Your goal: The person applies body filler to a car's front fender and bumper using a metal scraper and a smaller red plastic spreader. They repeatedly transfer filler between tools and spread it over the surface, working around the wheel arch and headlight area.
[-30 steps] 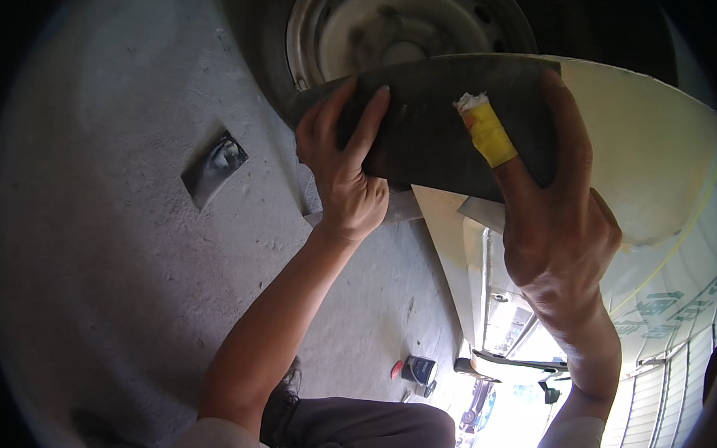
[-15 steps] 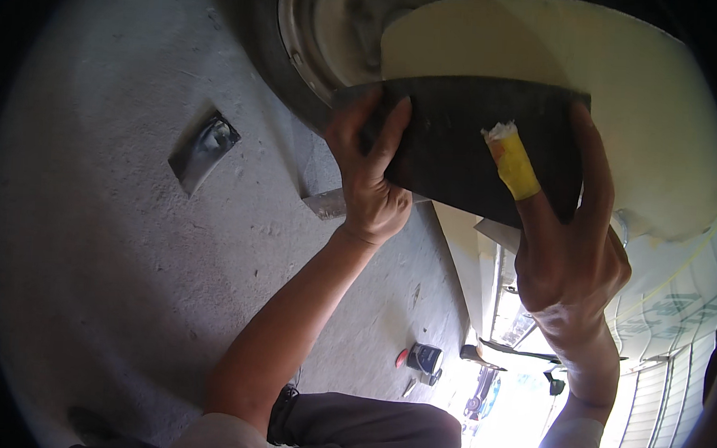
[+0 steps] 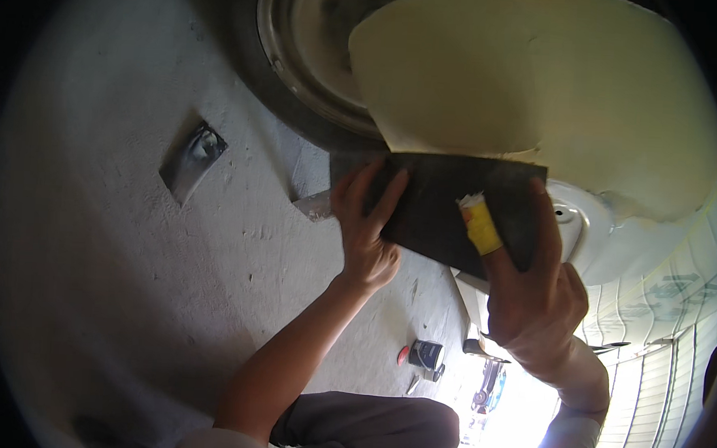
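Both my hands hold a wide, dark, flat spreader blade [image 3: 436,208]. Its far edge lies along the lower part of a pale yellow filler coat [image 3: 463,75] on a curved car panel. My left hand [image 3: 365,245] grips the blade's left end, with two fingers lying over its near face. On the right end, my right hand [image 3: 537,306] has one finger along the side edge. Another finger, wrapped in yellow tape [image 3: 481,228], presses on the blade's face. The thumbs are mostly hidden behind the blade.
A car wheel [image 3: 319,51] stands beside the panel. On the concrete floor [image 3: 212,241] lie a dark curved plate [image 3: 191,165] with a lump on it, a dark can [image 3: 427,354] and a red lid [image 3: 403,355]. Translucent sheeting [image 3: 654,312] hangs at the right.
Both hands have drawn the blade down the picture, toward me and slightly left. More of the pale yellow coat shows above it, with a ridge along the blade's edge.
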The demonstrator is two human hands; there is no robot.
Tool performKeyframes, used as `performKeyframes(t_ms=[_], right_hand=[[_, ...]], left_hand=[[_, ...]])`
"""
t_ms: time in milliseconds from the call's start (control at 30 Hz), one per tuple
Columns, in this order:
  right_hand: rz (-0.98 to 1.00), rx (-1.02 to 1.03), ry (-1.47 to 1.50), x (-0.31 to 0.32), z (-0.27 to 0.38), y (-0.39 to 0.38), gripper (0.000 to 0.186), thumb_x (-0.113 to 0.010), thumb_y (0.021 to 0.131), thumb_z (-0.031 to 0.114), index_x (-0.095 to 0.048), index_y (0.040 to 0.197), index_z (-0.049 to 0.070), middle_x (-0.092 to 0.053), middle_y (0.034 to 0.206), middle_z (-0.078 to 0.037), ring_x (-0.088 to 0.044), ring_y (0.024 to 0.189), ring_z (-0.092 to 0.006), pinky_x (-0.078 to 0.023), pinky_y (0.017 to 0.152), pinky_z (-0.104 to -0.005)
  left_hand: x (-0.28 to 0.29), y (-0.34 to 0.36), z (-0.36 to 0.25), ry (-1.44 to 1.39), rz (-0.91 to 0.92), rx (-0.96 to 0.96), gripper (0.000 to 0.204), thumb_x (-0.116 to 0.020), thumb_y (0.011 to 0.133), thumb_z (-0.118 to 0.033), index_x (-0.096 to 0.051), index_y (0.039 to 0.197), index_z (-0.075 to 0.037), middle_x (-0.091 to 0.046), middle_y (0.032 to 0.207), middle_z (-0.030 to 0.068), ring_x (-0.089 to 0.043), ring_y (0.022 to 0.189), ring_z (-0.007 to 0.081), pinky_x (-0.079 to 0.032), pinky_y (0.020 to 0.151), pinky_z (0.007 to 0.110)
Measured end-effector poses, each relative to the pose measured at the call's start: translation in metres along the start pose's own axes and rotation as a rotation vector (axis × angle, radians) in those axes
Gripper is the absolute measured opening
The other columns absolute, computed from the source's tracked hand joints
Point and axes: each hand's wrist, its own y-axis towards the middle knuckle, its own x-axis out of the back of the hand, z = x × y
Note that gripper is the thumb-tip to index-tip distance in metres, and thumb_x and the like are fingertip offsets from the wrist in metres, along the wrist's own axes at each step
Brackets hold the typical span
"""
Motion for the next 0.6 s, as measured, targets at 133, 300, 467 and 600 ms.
performKeyframes(t_ms=[133, 300, 467, 600], right_hand=[[-0.097, 0.041, 0.031, 0.016, 0.004, 0.025, 0.025, -0.062, 0.097, 0.021, -0.08, 0.114, 0.019, -0.062, 0.138, -0.025, -0.072, 0.077, -0.0222, -0.058, 0.053, -0.0263], [-0.204, 0.017, 0.059, 0.015, -0.003, 0.072, 0.025, -0.062, 0.098, 0.027, -0.08, 0.115, 0.021, -0.058, 0.143, -0.023, -0.078, 0.09, -0.031, -0.068, 0.061, -0.0309], [-0.231, -0.018, 0.085, 0.013, -0.009, 0.091, 0.025, -0.071, 0.092, 0.024, -0.08, 0.115, 0.021, -0.055, 0.147, -0.018, -0.078, 0.089, -0.0294, -0.068, 0.065, -0.0309], [-0.24, -0.014, 0.069, 0.009, -0.012, 0.096, 0.023, -0.072, 0.092, 0.023, -0.081, 0.113, 0.02, -0.055, 0.147, -0.016, -0.078, 0.09, -0.0284, -0.068, 0.065, -0.0296]], left_hand=[[0.029, 0.025, -0.005, 0.029, -0.107, -0.099, 0.048, -0.065, 0.098, -0.023, -0.061, 0.145, -0.015, -0.044, 0.154, 0.0113, -0.035, 0.138, 0.0351, -0.029, 0.117, 0.05], [0.041, 0.089, 0.012, 0.087, -0.215, -0.212, 0.053, -0.06, 0.096, -0.013, -0.057, 0.149, -0.014, -0.043, 0.154, 0.0127, -0.034, 0.138, 0.0356, -0.027, 0.117, 0.049], [0.037, 0.113, 0.008, 0.033, -0.262, -0.221, 0.067, -0.055, 0.086, 0.004, -0.056, 0.15, -0.015, -0.042, 0.153, 0.0135, -0.034, 0.138, 0.0358, -0.025, 0.118, 0.05], [0.036, 0.115, 0.008, 0.072, -0.239, -0.215, 0.064, -0.056, 0.09, -0.001, -0.053, 0.152, -0.014, -0.041, 0.152, 0.0136, -0.035, 0.139, 0.0345, -0.028, 0.118, 0.048]])
